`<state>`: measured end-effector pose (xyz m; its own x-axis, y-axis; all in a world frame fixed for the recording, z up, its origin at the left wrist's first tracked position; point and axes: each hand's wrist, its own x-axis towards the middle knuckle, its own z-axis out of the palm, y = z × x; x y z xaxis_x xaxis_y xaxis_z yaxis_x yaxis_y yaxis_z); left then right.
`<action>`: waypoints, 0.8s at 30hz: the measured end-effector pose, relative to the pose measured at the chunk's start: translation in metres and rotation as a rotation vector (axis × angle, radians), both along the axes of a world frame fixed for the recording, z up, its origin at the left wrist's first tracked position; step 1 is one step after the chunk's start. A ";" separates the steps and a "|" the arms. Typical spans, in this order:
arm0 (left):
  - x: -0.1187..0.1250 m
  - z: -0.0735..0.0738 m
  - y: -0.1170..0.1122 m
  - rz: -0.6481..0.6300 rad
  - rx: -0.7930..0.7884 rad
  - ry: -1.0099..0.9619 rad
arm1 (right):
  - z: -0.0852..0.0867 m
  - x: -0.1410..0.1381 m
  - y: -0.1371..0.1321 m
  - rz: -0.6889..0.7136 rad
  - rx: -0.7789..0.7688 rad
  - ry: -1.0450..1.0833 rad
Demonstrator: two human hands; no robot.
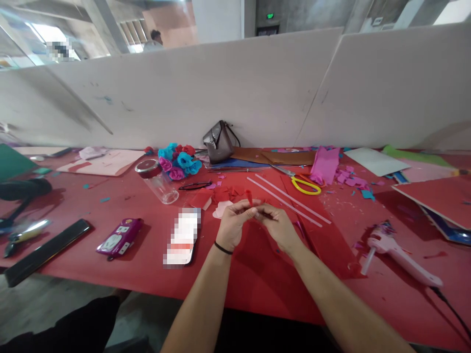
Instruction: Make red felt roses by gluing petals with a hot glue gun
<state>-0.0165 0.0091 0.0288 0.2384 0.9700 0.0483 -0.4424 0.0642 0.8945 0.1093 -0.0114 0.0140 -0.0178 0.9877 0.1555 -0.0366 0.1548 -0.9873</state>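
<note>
My left hand (235, 223) and my right hand (274, 220) meet over the red tabletop, fingers pinched together. Between them rises a small rolled piece of red crepe paper (249, 197), gripped at its lower end by both hands. My fingers cover most of that lower end. Just behind my left hand lie a pale pink paper piece (221, 210) and some red paper scraps (232, 193). Two translucent glue sticks (290, 198) lie slantwise beyond my right hand. Yellow-handled scissors (305, 185) rest farther back.
On the left are a phone (183, 238), a purple case (120, 239), a glass jar (162, 186) and blue, pink and red paper flowers (180, 162). A pink glue gun (401, 255) with a cord lies right. A grey handbag (220, 142) stands against the white partition (184, 98).
</note>
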 end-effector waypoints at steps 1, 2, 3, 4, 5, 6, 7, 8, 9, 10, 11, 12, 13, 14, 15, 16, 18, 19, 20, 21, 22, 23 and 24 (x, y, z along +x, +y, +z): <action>0.000 -0.001 0.000 -0.008 0.004 0.005 | 0.000 0.000 0.000 0.002 0.005 0.002; 0.000 -0.002 0.001 -0.008 0.017 0.006 | 0.000 0.000 0.001 0.002 0.016 -0.002; 0.000 -0.004 0.002 0.001 0.036 0.004 | -0.001 0.000 0.001 0.003 0.033 -0.011; 0.000 -0.006 0.003 0.018 0.050 -0.003 | -0.001 0.001 0.002 0.002 0.054 -0.033; 0.000 -0.008 0.004 0.037 0.054 -0.019 | -0.002 0.002 0.003 -0.006 0.081 -0.078; -0.001 -0.009 0.006 0.061 0.044 -0.045 | -0.003 0.004 0.004 -0.018 0.113 -0.150; -0.002 -0.010 0.008 0.088 0.025 -0.082 | -0.004 0.007 0.005 -0.030 0.149 -0.248; -0.004 -0.011 0.009 0.118 0.003 -0.130 | -0.005 0.011 0.007 -0.042 0.186 -0.362; -0.006 -0.011 0.011 0.151 -0.014 -0.187 | -0.006 0.016 0.008 -0.057 0.220 -0.483; -0.008 -0.010 0.012 0.184 -0.021 -0.247 | -0.006 0.021 0.009 -0.073 0.247 -0.594; -0.011 -0.010 0.013 0.218 -0.019 -0.304 | -0.007 0.027 0.011 -0.096 0.263 -0.685; -0.013 -0.009 0.015 0.250 -0.011 -0.347 | -0.008 0.032 0.012 -0.129 0.266 -0.746; -0.015 -0.008 0.016 0.279 -0.004 -0.371 | -0.007 0.036 0.012 -0.177 0.257 -0.776; -0.016 -0.008 0.016 0.304 0.000 -0.370 | -0.007 0.040 0.013 -0.237 0.231 -0.781; -0.016 -0.008 0.017 0.327 0.001 -0.350 | -0.006 0.043 0.012 -0.310 0.188 -0.776; -0.015 -0.008 0.017 0.346 0.000 -0.313 | -0.005 0.045 0.012 -0.389 0.132 -0.771; -0.011 -0.010 0.017 0.360 0.007 -0.215 | -0.001 0.046 0.011 -0.521 0.032 -0.776; -0.008 -0.011 0.017 0.356 0.021 -0.166 | 0.000 0.045 0.010 -0.561 0.022 -0.775; -0.006 -0.012 0.017 0.347 0.042 -0.122 | 0.002 0.044 0.010 -0.577 0.051 -0.769; -0.004 -0.013 0.016 0.335 0.067 -0.082 | 0.003 0.043 0.010 -0.578 0.108 -0.752; -0.003 -0.015 0.016 0.326 0.095 -0.047 | 0.003 0.042 0.010 -0.564 0.168 -0.724; -0.002 -0.015 0.016 0.322 0.122 -0.017 | 0.003 0.041 0.010 -0.540 0.209 -0.689; -0.002 -0.016 0.015 0.324 0.149 0.011 | 0.002 0.039 0.010 -0.510 0.221 -0.653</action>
<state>-0.0184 0.0246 0.0125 -0.0791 0.9778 0.1940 -0.4085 -0.2093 0.8885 0.1485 -0.0010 0.0162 0.2675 0.8476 0.4583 0.6554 0.1886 -0.7314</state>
